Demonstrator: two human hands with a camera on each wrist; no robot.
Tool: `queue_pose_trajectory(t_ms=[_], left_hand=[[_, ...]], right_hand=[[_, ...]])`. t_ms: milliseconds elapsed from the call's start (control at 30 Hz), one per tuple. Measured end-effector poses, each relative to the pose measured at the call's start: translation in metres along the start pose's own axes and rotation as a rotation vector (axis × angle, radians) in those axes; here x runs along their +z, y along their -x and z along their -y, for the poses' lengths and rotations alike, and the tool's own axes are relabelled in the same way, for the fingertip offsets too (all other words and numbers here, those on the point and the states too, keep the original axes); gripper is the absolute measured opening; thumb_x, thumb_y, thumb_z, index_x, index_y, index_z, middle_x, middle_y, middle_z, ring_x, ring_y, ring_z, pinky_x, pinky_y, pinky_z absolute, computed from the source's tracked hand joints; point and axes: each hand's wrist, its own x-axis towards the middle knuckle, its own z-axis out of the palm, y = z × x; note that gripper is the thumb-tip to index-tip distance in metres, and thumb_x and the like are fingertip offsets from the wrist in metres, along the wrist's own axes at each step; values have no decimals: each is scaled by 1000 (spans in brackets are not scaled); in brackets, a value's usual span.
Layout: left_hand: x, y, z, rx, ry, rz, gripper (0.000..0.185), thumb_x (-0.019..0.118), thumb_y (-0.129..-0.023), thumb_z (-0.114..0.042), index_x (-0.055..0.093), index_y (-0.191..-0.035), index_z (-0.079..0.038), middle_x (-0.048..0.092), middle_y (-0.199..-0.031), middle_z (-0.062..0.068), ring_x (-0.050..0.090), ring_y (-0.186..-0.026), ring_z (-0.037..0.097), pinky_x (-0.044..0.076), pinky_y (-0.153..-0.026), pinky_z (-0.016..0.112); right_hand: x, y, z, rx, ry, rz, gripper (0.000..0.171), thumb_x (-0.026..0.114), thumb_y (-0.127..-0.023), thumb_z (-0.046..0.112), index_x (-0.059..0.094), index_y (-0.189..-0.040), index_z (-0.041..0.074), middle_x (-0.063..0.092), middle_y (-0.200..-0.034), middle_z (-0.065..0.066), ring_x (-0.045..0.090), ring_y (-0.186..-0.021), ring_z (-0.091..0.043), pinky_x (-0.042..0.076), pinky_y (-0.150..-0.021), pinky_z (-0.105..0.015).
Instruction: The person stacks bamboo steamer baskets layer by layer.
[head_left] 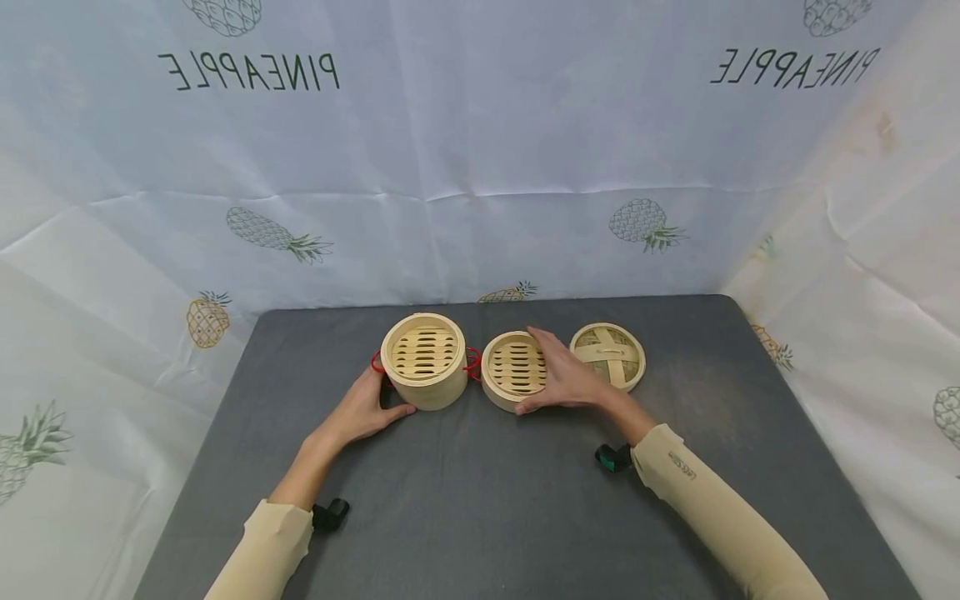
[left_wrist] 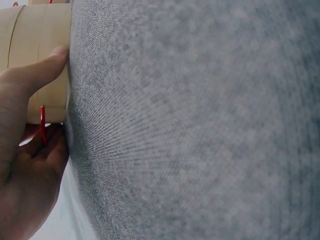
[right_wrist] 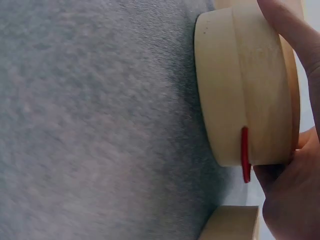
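Observation:
On the left stands a bamboo steamer [head_left: 433, 393], tall and round, with a slatted floor inside its top rim and red loops [head_left: 473, 360] at its sides. My left hand [head_left: 360, 408] holds it, thumb along the front wall and fingers round the left side by a red handle loop [left_wrist: 43, 122]. Just to its right is a shallow bamboo steamer basket [head_left: 497, 392], also slatted. Thumb in front and fingers over the far rim, my right hand [head_left: 566, 375] grips this basket. Its wall [right_wrist: 220, 80] looks slightly tilted in the right wrist view; whether its whole base touches the table cannot be told.
A woven bamboo lid [head_left: 611, 335] with crossed strips lies behind the right wrist, to the right of the basket. The dark grey table [head_left: 465, 508] ends at a pineapple-printed curtain [head_left: 450, 242] at the back and sides. Dark wrist devices sit under both forearms.

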Motion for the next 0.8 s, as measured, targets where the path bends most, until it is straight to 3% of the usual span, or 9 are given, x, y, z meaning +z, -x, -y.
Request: queue_pose_trajectory(t_ms=[200,267,433,633,800], left_hand=[[0,-1,-4,-50,2,29,107,95,-85,-30,32,-168,-6,57,-148,25,64,-121,37,52,-102,59],[5,0,7,-32,-4,12,106,94,-86,-35,32,-169,-9,57,-148,22,63,-119,32,52,-100,53],[10,1,19,17,-2,-18,106,94,-86,-42,34,-168,-12,60,-142,22,63,-112,29,52,-95,48],[-1,-2,-7,-36,-20,25,102,95,-85,-29,37,-164,-4,61,-141,23,65,-115,33,52,-98,57],[1,-1,-3,-28,-30,13,101,95,-85,-30,38,-164,-3,62,-137,24,65,-111,32,53,-95,53]], right_hand=[[6,3,-5,11,-44,-31,135,97,-76,49,16,-173,2,25,-176,-25,35,-161,-47,39,-122,-70],[7,2,-5,8,-43,-41,134,96,-76,50,17,-173,2,26,-175,-25,35,-161,-47,39,-122,-70],[9,4,-6,-2,-33,-59,135,96,-75,53,18,-173,2,28,-174,-25,37,-160,-46,40,-121,-70],[10,9,-7,-6,-47,-89,135,97,-73,53,20,-172,3,30,-174,-25,39,-159,-47,40,-120,-71],[13,12,-7,-16,-54,-98,135,97,-73,54,21,-172,4,32,-173,-24,42,-157,-46,41,-119,-71]])
